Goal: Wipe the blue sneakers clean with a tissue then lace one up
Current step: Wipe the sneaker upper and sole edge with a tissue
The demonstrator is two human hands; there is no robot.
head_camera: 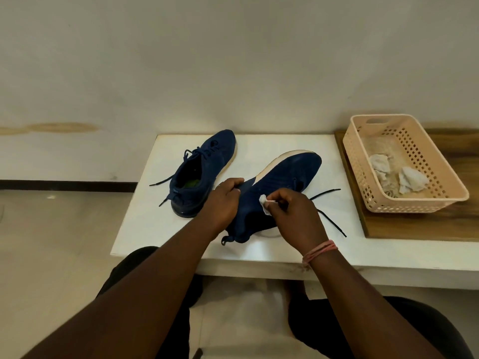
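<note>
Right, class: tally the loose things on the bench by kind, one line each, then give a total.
Dark blue fabric sneakers: 2
Crumpled white tissues: 3
Beige perforated plastic basket: 1
Total: 6

Both arms extended; left hand gripping, right hand pinching.

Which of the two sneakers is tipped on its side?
The right-hand sneaker, gripped by the left hand, lies on its side showing its white sole edge. The other sneaker stands upright on its sole, untouched.
</note>
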